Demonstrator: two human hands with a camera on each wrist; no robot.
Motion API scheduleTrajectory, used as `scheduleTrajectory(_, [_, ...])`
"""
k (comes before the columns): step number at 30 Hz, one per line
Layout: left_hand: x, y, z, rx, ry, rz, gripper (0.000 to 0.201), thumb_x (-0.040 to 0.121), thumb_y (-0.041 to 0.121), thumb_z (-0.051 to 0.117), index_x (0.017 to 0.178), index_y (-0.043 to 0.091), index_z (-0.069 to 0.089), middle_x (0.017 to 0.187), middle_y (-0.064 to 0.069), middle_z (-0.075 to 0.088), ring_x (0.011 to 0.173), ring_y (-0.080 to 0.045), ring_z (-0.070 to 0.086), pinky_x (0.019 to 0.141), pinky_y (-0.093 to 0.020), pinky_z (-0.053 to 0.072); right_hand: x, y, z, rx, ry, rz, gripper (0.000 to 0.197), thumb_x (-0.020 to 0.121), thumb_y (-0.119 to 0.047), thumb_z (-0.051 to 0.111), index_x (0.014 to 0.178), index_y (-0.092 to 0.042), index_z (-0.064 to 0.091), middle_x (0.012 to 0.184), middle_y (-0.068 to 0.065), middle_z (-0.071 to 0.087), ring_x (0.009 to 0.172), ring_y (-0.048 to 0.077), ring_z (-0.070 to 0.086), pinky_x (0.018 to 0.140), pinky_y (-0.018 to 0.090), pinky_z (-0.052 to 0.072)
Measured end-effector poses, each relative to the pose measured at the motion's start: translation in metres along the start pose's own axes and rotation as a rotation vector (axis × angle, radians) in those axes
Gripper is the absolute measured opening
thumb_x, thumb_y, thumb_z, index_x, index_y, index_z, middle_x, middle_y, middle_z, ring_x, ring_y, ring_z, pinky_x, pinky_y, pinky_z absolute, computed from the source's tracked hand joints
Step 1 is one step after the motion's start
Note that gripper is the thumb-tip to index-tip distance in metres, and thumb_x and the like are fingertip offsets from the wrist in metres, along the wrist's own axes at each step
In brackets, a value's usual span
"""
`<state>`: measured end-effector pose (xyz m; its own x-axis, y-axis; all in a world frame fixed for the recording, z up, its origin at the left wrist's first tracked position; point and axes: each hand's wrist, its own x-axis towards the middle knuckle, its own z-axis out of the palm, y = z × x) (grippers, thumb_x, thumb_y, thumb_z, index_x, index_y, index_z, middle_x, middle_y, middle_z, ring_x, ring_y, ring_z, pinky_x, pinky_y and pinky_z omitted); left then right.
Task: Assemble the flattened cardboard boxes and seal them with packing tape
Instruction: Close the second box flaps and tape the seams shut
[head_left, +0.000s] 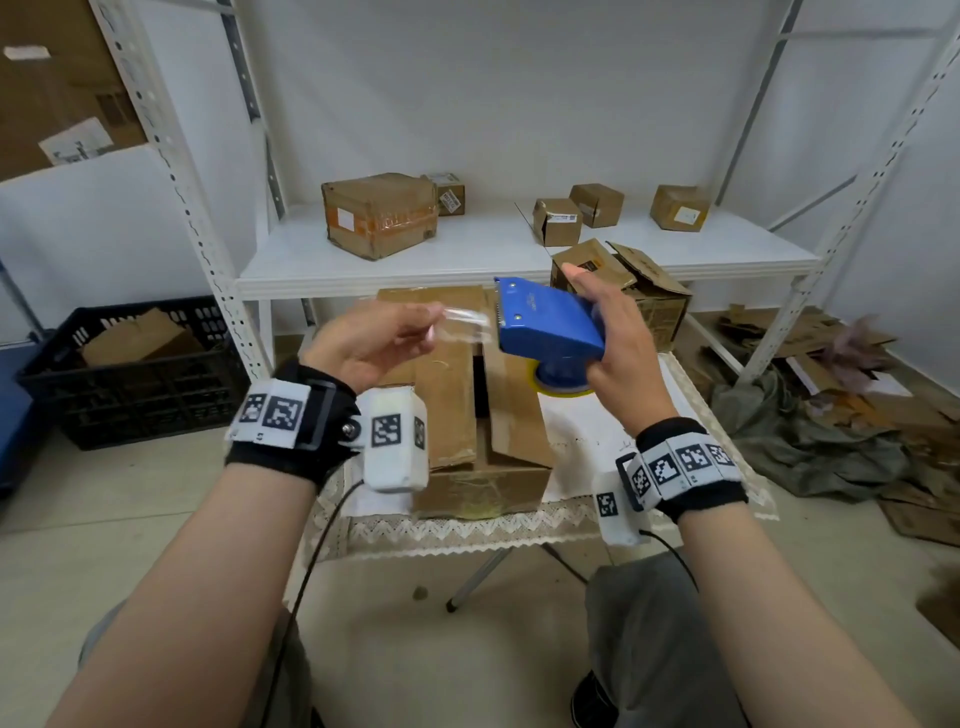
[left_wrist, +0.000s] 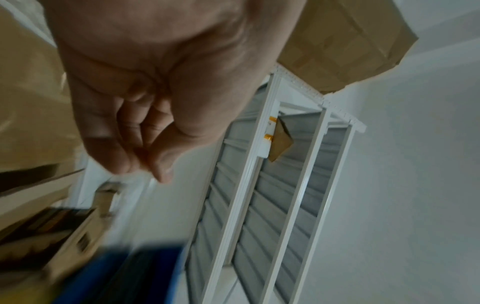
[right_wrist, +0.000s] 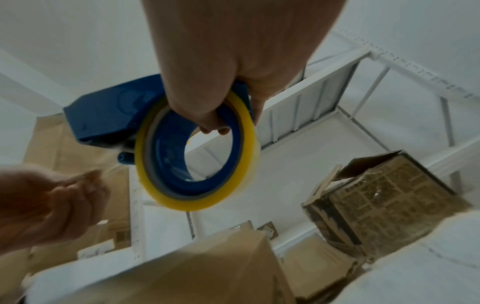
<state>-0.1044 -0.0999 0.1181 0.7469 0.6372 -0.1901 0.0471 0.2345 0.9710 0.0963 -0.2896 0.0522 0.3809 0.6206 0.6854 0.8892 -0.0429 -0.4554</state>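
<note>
1. Right hand grips the blue dispenser, fingers wrapped round its body and through the roll core; the right wrist view shows the yellow-edged tape roll seated on it.
2. Dispenser is held in the air above the box, cutter teeth pointing left toward the other hand, so tape feeds straight out across the gap.
3. Left hand pinches the free tape end between thumb and fingertips. Left wrist view confirms fingers closed together; the tape itself is too clear and blurred to see there.
4. A short clear strip spans between the two hands, taut-looking, well above the box top. Likely reason: get a starter length free before sticking it down.
5. Box sits on the desk, near its far-left part, flaps folded in but the centre seam open as a dark gap. No tape across the top seam yet that I can see.
6. Judgement: box is formed, sealing not started. Next move needs the tape end anchored on one end face, then a pull along the seam.
7. Risk: loose end folds on itself or sticks to fingers.
8. Shelf behind holds other boxes; black crate on the floor at left.
</note>
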Motion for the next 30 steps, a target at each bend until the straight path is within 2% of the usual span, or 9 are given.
scheduleTrajectory(4, [0.010, 0.014, -0.040, 0.013, 0.186, 0.043, 0.003, 0.095, 0.006, 0.066, 0.093, 0.005, 0.067, 0.091, -0.005, 0.063, 0.072, -0.010, 0.057, 0.063, -0.015, 0.056, -0.012, 0.034, -0.019, -0.099, 0.094, 0.109, 0.081, 0.074, 0.022, 0.060, 0.145, -0.014, 0.051, 0.134, 0.009, 0.057, 0.116, 0.027, 0.052, 0.097, 0.039, 0.044])
scheduleTrajectory(6, [0.017, 0.014, -0.049, 0.088, 0.251, 0.060, 0.003, 0.094, 0.009, 0.069, 0.092, 0.007, 0.069, 0.098, -0.008, 0.065, 0.076, -0.012, 0.059, 0.077, -0.022, 0.057, -0.017, 0.040, -0.019, -0.143, 0.066, 0.094, 0.079, 0.073, 0.024, 0.060, 0.142, -0.014, 0.053, 0.131, 0.008, 0.058, 0.112, 0.028, 0.051, 0.094, 0.038, 0.044])
scheduleTrajectory(7, [0.020, 0.013, -0.050, 0.122, 0.271, 0.066, 0.004, 0.094, 0.010, 0.069, 0.092, 0.007, 0.069, 0.098, -0.008, 0.065, 0.077, -0.013, 0.059, 0.085, -0.026, 0.053, -0.019, 0.040, -0.018, -0.150, 0.056, 0.090, 0.079, 0.073, 0.023, 0.061, 0.142, -0.014, 0.053, 0.130, 0.009, 0.057, 0.112, 0.027, 0.050, 0.092, 0.034, 0.041])
scheduleTrajectory(8, [0.022, 0.013, -0.050, 0.138, 0.280, 0.068, 0.004, 0.095, 0.010, 0.069, 0.092, 0.007, 0.069, 0.094, -0.007, 0.065, 0.075, -0.013, 0.057, 0.087, -0.028, 0.050, -0.018, 0.040, -0.017, -0.153, 0.055, 0.081, 0.077, 0.074, 0.022, 0.063, 0.142, -0.013, 0.053, 0.130, 0.010, 0.057, 0.111, 0.026, 0.049, 0.090, 0.030, 0.037])
scheduleTrajectory(12, [0.025, 0.014, -0.052, 0.169, 0.250, 0.069, 0.007, 0.096, 0.008, 0.067, 0.090, 0.004, 0.067, 0.081, -0.004, 0.060, 0.068, -0.012, 0.054, 0.069, -0.020, 0.051, -0.018, 0.041, -0.020, -0.196, 0.066, 0.001, 0.070, 0.080, 0.010, 0.071, 0.143, -0.011, 0.051, 0.130, 0.012, 0.055, 0.107, 0.025, 0.046, 0.087, 0.029, 0.035])
scheduleTrajectory(19, [0.040, -0.004, -0.045, 0.199, 0.323, 0.060, 0.011, 0.097, 0.003, 0.065, 0.086, 0.003, 0.065, 0.081, -0.004, 0.060, 0.065, -0.012, 0.052, 0.052, -0.013, 0.052, -0.029, 0.046, -0.014, -0.193, 0.058, 0.109, 0.075, 0.078, 0.014, 0.067, 0.144, -0.017, 0.051, 0.121, 0.011, 0.051, 0.107, 0.022, 0.042, 0.089, 0.036, 0.042])
scheduleTrajectory(22, [0.048, -0.008, -0.054, 0.211, 0.348, 0.063, 0.012, 0.097, 0.005, 0.066, 0.085, 0.004, 0.066, 0.080, -0.005, 0.061, 0.065, -0.013, 0.054, 0.057, -0.016, 0.053, -0.036, 0.051, -0.012, -0.209, 0.040, 0.144, 0.080, 0.074, 0.018, 0.065, 0.144, -0.020, 0.051, 0.119, 0.009, 0.050, 0.106, 0.021, 0.042, 0.089, 0.041, 0.045])
scheduleTrajectory(27, [0.062, -0.013, -0.070, 0.226, 0.369, 0.074, 0.011, 0.094, 0.010, 0.071, 0.084, 0.005, 0.068, 0.082, -0.008, 0.064, 0.066, -0.016, 0.058, 0.079, -0.030, 0.050, -0.045, 0.059, -0.010, -0.204, 0.043, 0.161, 0.078, 0.076, 0.017, 0.066, 0.142, -0.021, 0.051, 0.120, 0.007, 0.049, 0.103, 0.017, 0.040, 0.086, 0.040, 0.045])
scheduleTrajectory(30, [0.067, -0.020, -0.070, 0.253, 0.411, 0.111, 0.016, 0.094, 0.008, 0.070, 0.078, 0.006, 0.067, 0.081, -0.009, 0.065, 0.063, -0.015, 0.057, 0.073, -0.028, 0.052, -0.045, 0.058, -0.009, -0.183, 0.062, 0.181, 0.076, 0.076, 0.019, 0.060, 0.142, -0.017, 0.053, 0.120, 0.011, 0.050, 0.103, 0.013, 0.036, 0.085, 0.038, 0.042])
